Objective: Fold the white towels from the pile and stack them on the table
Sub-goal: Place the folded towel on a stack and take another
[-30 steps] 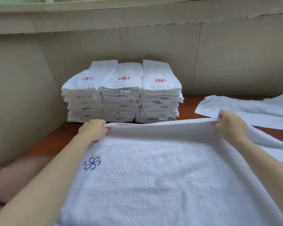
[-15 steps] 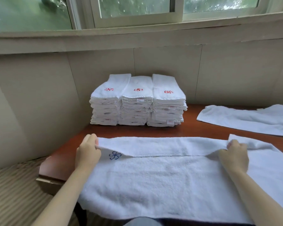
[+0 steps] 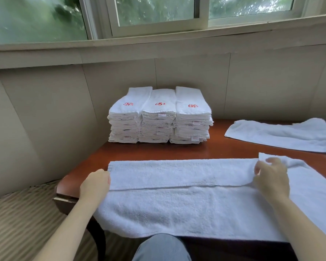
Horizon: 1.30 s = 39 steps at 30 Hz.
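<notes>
looks like the first fold's done: the far edge of the towel, lifted a moment ago, now lies flat on the table between the fingers, left hand curled at one end (can't tell if pinching), right hand spread loose over the other.

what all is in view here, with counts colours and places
front towel: 1, white, table's near edge, far side folded over
folded stacks: 3, white with red emblems, back of table by the wall
loose towel: at least 1, white, table's right
table: 1, reddish-brown
window: 1, green leaves outside, above the wall
floor: striped beige, left
knee: 1, grey-blue, bottom centre
left grip: holds the fold's left end
right grip: on the fold's right end, hold unclear
</notes>
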Available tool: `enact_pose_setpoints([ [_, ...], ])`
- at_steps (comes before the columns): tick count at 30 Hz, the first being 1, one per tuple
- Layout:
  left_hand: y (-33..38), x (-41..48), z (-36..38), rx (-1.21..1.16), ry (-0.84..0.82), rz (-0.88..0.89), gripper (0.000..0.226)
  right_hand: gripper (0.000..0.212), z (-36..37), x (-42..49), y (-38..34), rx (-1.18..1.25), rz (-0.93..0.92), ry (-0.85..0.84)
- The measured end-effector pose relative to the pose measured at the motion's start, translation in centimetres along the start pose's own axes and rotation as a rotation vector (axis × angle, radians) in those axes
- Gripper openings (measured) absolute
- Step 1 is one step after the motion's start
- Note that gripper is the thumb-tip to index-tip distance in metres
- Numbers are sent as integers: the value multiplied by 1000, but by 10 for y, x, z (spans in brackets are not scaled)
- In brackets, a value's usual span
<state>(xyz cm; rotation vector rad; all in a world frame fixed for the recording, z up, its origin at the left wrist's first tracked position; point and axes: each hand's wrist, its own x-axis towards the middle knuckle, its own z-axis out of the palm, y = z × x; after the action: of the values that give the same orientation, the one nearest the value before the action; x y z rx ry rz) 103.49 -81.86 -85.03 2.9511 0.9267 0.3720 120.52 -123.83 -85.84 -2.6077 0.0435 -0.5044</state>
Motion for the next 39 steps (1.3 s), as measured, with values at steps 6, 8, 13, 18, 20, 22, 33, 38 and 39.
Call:
enact_pose_setpoints([
  [6,93,-9,-4,-80,-80,150,38,24,-4,5,15,230,112,-14],
  [8,139,-15,3,-168,-137,251,36,26,-10,5,25,184,164,-18],
  [13,265,-34,18,-355,-328,512,29,33,-25,4,52,-116,148,-162],
  [18,369,-56,25,-483,-484,726,35,21,-36,15,60,-184,151,-256],
  [20,394,-59,32,-520,-470,749,34,20,-37,21,65,-166,189,-308],
  [22,409,-58,41,-514,-433,745,31,18,-37,28,72,-116,219,-303],
  [33,417,-72,49,-331,-218,1198,73,42,-36,76,87,537,608,122],
  [38,415,-71,49,-348,-273,1277,72,70,-41,92,100,678,650,1],
  [39,414,-71,49,-350,-285,1287,72,73,-42,92,101,596,618,-26],
])
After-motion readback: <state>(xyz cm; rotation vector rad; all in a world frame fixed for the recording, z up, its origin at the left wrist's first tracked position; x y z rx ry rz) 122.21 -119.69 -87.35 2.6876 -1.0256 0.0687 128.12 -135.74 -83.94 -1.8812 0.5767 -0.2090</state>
